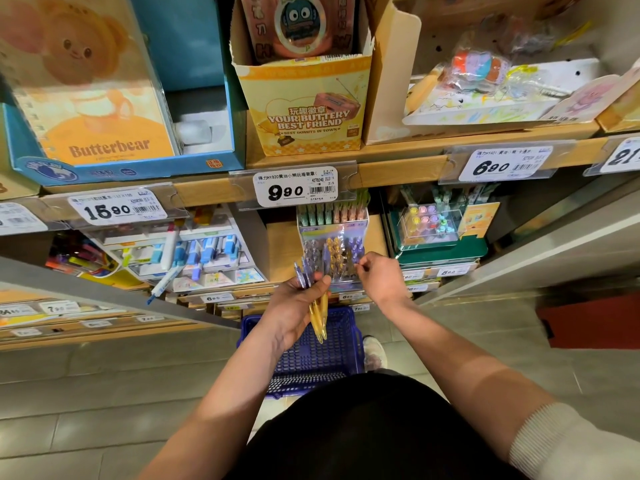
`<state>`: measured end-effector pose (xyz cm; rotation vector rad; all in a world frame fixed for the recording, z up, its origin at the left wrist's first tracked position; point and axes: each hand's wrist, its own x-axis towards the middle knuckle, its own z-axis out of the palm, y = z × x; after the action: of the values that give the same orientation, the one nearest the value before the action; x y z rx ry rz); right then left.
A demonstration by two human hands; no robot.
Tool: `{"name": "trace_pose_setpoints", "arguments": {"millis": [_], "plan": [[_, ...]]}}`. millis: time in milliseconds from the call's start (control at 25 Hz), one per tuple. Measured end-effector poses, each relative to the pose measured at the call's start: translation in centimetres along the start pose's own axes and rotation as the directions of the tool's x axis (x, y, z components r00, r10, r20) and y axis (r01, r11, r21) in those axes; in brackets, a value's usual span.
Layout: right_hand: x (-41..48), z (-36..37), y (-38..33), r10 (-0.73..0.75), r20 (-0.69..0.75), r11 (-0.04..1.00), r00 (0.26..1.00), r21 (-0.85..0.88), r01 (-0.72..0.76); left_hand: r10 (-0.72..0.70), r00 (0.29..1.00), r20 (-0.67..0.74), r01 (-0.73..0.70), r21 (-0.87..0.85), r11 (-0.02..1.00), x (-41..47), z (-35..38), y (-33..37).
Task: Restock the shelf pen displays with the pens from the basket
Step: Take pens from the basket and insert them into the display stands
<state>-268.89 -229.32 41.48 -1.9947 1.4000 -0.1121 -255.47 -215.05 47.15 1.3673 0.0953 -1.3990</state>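
Observation:
My left hand (294, 306) grips a bunch of pens (317, 306), purple ones sticking up and yellow ones pointing down. It hovers just below a clear pen display (334, 252) on the middle shelf, which holds rows of grey, yellow and purple pens. My right hand (379, 277) is at the display's right front, its fingers curled and pinched by the purple pens; whether it holds a pen is hidden. A blue plastic basket (311, 362) sits on the floor below my hands, its bottom showing no pens that I can make out.
A white pen rack (194, 254) with blue pens stands left of the display, a green highlighter stand (436, 230) to its right. Above them, a shelf edge carries price tags (294, 187) and a yellow badge box (304, 105). A shoe (374, 351) stands beside the basket.

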Motion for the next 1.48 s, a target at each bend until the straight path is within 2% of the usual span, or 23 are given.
{"name": "trace_pose_setpoints", "arguments": {"millis": [120, 160, 200, 280, 360, 560, 640, 720, 800, 880, 960, 1080, 1280, 1480], "plan": [[-0.3, -1.2, -0.6, 0.09, 0.195, 0.991, 0.977, -0.117, -0.068, -0.001, 1.0, -0.004, 0.001, 0.007, 1.0, -0.1, 0.2, 0.2], [-0.6, -1.8, -1.0, 0.091, 0.251, 0.996, 0.964, -0.044, -0.083, 0.002, 1.0, -0.006, -0.002, 0.017, 1.0, -0.1, 0.3, 0.3], [-0.9, -2.4, -1.5, 0.082, 0.302, 0.985, 0.95, 0.12, -0.124, 0.007, 1.0, -0.008, -0.007, 0.028, 1.0, -0.1, 0.3, 0.3], [-2.0, -3.5, -3.0, 0.056, 0.366, 0.868, 0.929, 0.442, -0.226, 0.019, 1.0, -0.004, -0.019, 0.039, 0.999, 0.0, 0.4, 0.3], [-2.6, -4.1, -4.3, 0.028, 0.354, 0.818, 0.935, 0.529, -0.225, 0.029, 0.999, 0.013, -0.03, 0.062, 0.998, 0.0, 0.7, 0.0], [-2.9, -3.9, -5.5, -0.017, 0.386, 0.783, 0.923, 0.579, -0.227, 0.072, 0.993, 0.09, -0.084, 0.137, 0.987, -0.3, 1.7, 0.0], [-2.8, -4.3, -5.1, -0.007, 0.334, 0.719, 0.942, 0.657, -0.228, 0.037, 0.996, 0.08, -0.045, 0.098, 0.994, -0.2, 1.7, 0.2], [-2.5, -5.2, -4.1, -0.013, 0.221, 0.655, 0.975, 0.738, -0.159, 0.008, 0.998, 0.062, -0.01, 0.045, 0.999, 0.0, 1.5, 0.4], [-1.9, -6.1, -2.6, -0.013, 0.005, 0.739, 1.0, 0.674, 0.006, 0.013, 0.999, 0.044, -0.015, 0.048, 0.999, 0.2, 1.1, 0.4], [-1.6, -6.5, -1.3, -0.022, -0.196, 0.853, 0.98, 0.508, 0.121, 0.027, 0.999, 0.038, -0.03, 0.076, 0.997, 0.3, 0.8, 0.3], [-1.4, -6.2, -0.4, -0.055, -0.294, 0.923, 0.954, 0.351, 0.161, 0.026, 0.999, 0.041, -0.029, 0.072, 0.997, 0.2, 0.6, 0.3], [-1.1, -5.1, 0.5, -0.108, -0.334, 0.963, 0.936, 0.2, 0.183, 0.035, 0.999, 0.026, -0.037, 0.043, 0.998, 0.2, 0.6, 0.5], [-0.4, -3.4, 1.0, -0.173, -0.332, 0.962, 0.927, 0.142, 0.231, 0.038, 0.999, 0.013, -0.038, -0.044, 0.998, 0.1, 0.4, 0.8], [0.2, -2.2, 1.5, -0.228, -0.252, 0.964, 0.94, 0.075, 0.254, 0.014, 0.999, 0.034, -0.011, -0.097, 0.995, -0.4, 0.2, 0.7]]}}
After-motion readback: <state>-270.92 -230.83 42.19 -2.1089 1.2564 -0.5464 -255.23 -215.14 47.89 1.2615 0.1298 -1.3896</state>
